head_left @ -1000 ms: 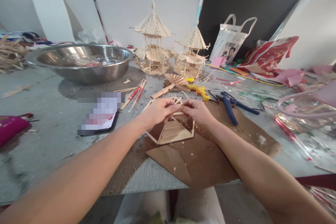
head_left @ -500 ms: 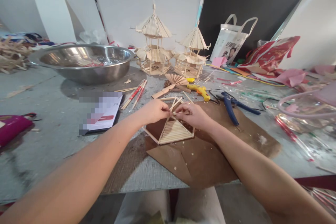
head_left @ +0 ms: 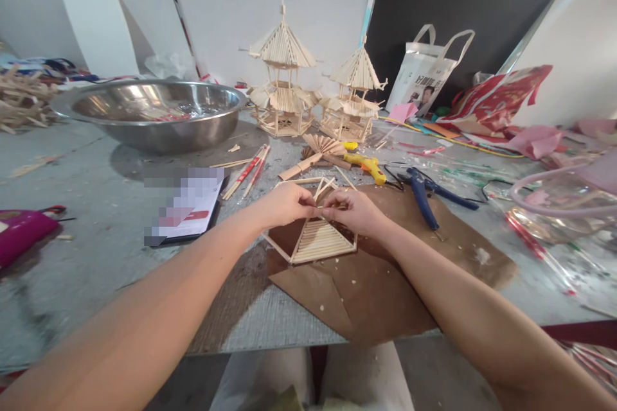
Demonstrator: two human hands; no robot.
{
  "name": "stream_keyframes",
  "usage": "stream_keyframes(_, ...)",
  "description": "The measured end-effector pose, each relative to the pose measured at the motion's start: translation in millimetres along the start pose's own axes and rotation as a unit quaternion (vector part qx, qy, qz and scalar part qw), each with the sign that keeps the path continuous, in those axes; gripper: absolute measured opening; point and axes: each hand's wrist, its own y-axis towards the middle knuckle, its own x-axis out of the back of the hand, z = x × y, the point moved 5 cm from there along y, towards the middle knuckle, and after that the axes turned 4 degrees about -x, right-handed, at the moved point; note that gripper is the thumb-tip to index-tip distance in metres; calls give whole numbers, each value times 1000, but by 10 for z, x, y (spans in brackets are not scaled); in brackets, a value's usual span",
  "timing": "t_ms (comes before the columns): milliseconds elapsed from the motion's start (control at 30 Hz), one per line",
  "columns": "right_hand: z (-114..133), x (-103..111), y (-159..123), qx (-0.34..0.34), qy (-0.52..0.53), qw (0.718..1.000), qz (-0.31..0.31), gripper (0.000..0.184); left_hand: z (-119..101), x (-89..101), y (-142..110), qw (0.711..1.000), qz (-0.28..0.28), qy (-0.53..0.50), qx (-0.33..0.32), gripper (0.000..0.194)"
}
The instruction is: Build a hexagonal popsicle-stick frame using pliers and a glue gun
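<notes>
Both my hands meet over the upper end of a stick frame (head_left: 324,243), whose front triangular section is filled with parallel pale wooden sticks. My left hand (head_left: 292,203) is closed in a pinch, thumb and finger at the narrow tip of that section. Opposite it, my right hand (head_left: 355,209) pinches at the same spot, fingertips touching or nearly touching the left ones. Between them is what looks like a short wooden stick, mostly covered by the fingers. Under the frame lies brown paper (head_left: 400,295).
Two stick pagodas (head_left: 282,99) stand behind, near a folded paper fan (head_left: 325,146), a yellow glue gun (head_left: 369,167) and blue-handled cutters (head_left: 424,199). To the left are a phone (head_left: 193,209), a metal basin (head_left: 154,106) and a magenta tool (head_left: 26,234). A clear plastic container (head_left: 569,205) sits right.
My hands stay at the tip of the filled section. Their fingertips have shifted slightly, and the pale piece between them shows less. Nothing else has visibly moved.
</notes>
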Motion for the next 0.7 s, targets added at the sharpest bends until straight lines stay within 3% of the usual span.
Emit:
stream_keyframes(200,70,25,-4,6,-37,999,9,13,28,-26,22,1000,7,14,-9,34)
stream_keyframes(400,85,86,-11,11,-123,992,-10,16,41,-52,28,998,10,52,20,27)
stream_keyframes(700,84,-3,-18,68,-113,991,35,17,2,-76,31,997,4,78,0,20)
